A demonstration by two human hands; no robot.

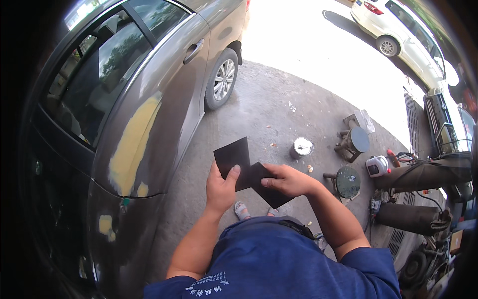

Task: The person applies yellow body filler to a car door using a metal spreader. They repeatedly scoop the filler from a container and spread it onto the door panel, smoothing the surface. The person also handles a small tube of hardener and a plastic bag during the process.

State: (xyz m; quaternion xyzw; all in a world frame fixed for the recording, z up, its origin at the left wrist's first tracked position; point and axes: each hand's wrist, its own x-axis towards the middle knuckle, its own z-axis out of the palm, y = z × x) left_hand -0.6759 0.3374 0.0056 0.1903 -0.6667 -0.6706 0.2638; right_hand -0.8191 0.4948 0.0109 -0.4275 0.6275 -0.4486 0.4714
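In the head view, my left hand grips a square black sheet, likely abrasive paper, with the thumb on its face. My right hand holds a second black sheet, tilted and touching or slightly overlapping the first. Both sheets are in front of my body, above the concrete floor. To my left stands a brown car, its side panels bearing patches of pale yellow filler.
A metal can, stools, a white jug and dark rolls with cables lie ahead and to my right. A drain grate runs along the pavement, and other cars stand beyond it.
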